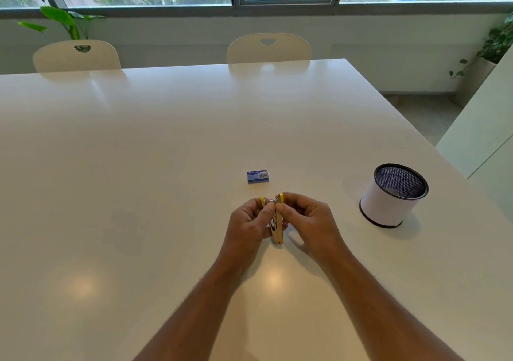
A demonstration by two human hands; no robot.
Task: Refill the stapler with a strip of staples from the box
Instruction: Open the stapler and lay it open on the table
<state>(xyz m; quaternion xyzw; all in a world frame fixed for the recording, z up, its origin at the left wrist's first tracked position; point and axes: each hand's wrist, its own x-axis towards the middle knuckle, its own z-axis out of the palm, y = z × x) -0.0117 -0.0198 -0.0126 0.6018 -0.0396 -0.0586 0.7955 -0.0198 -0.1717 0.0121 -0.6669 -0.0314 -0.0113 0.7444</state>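
Two hands, left hand [248, 223] and right hand [306, 217], clamp fingers on one stapler [277, 226], one staple box [258, 176] just beyond it, one cup [388, 202] to its right.

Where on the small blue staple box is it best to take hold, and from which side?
Grip the staple box across its two long sides, thumb near, fingers far, coming from above. It lies flat on the table, apart from the stapler that both hands hold, so only its thin edges offer a pinch.
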